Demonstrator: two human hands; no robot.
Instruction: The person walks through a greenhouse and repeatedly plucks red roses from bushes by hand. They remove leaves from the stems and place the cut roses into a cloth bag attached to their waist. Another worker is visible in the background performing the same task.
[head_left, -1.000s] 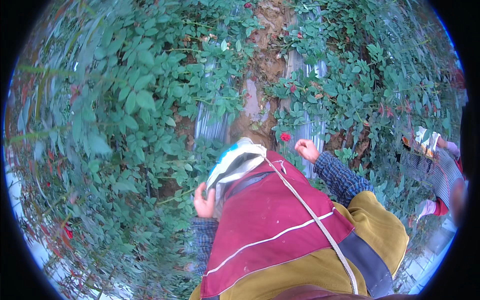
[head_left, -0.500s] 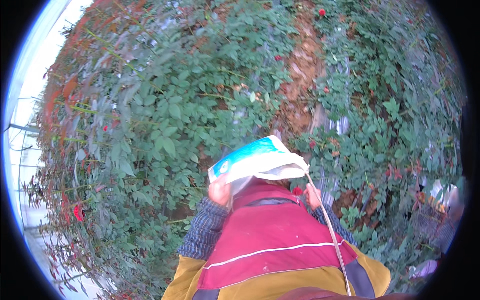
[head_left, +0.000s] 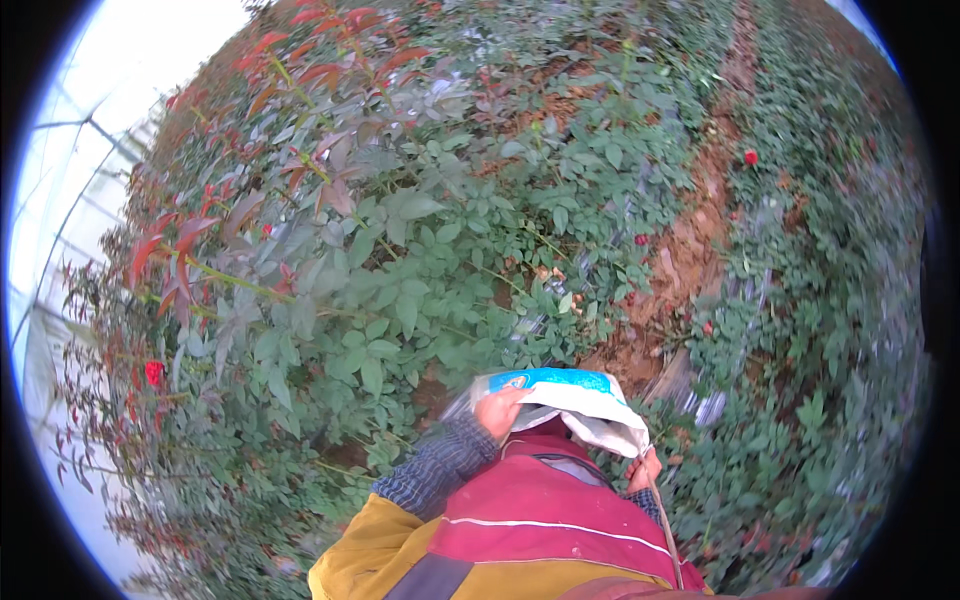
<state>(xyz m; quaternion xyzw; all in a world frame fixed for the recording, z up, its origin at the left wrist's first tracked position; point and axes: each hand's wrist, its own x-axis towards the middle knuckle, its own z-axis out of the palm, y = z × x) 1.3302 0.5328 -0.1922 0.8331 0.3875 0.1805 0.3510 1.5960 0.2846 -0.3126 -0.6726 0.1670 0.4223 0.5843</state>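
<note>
A white and blue sack (head_left: 575,385) hangs in front of my waist, its mouth gaping toward me. My left hand (head_left: 499,412) is closed on the left part of its rim. A pale cord (head_left: 668,530) runs from the sack's right corner down over my red apron (head_left: 550,505). My right hand (head_left: 645,470) is closed around this cord just below the corner. The inside of the sack is mostly hidden by its folded rim.
Dense leafy rose bushes (head_left: 400,300) surround me, with reddish shoots (head_left: 185,250) at the left. Red roses show at the left (head_left: 154,373) and upper right (head_left: 751,158). A brown soil path (head_left: 700,220) runs away between the rows. A pale greenhouse wall (head_left: 75,190) stands far left.
My view has swung up and to the left. The sack and both hands now sit lower and further right in it. My left hand still grips the rim.
</note>
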